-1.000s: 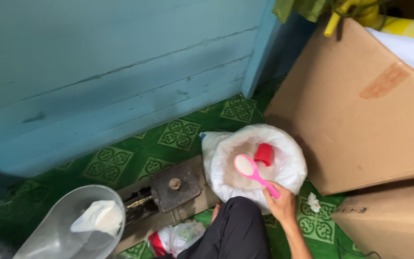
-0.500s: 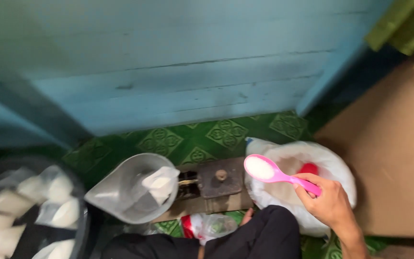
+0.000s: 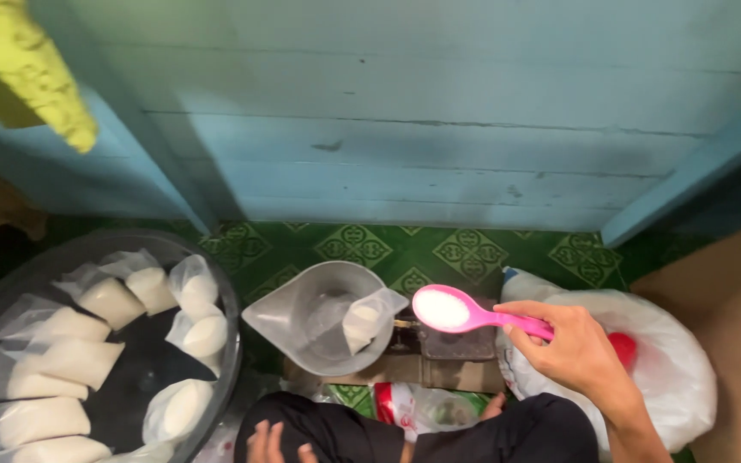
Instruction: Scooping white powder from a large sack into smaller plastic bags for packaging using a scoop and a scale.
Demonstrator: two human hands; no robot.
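Observation:
My right hand (image 3: 576,351) grips the handle of a pink plastic spoon (image 3: 465,312) heaped with white powder, held level above a dark balance scale (image 3: 456,345). Just left of the spoon sits the scale's clear scoop-shaped pan (image 3: 302,313), with a small clear bag (image 3: 364,321) of white powder standing open in it. Under my wrist is a large white sack (image 3: 671,369) of the powder with a red cup (image 3: 621,347) in it. My left hand (image 3: 269,444) rests on my dark trouser leg at the bottom edge, fingers apart, holding nothing.
A big round basin (image 3: 229,296) at left holds several filled, sealed clear bags (image 3: 113,300) of white powder. A blue plank wall (image 3: 405,129) runs behind, green patterned flooring (image 3: 362,244) below it. A cardboard box (image 3: 731,291) stands at right. A bag with red print (image 3: 413,407) lies by my knee.
The view has swung left, bringing the basin of filled bags into sight. My right hand has carried the loaded spoon from the sack leftward to the scale pan's edge.

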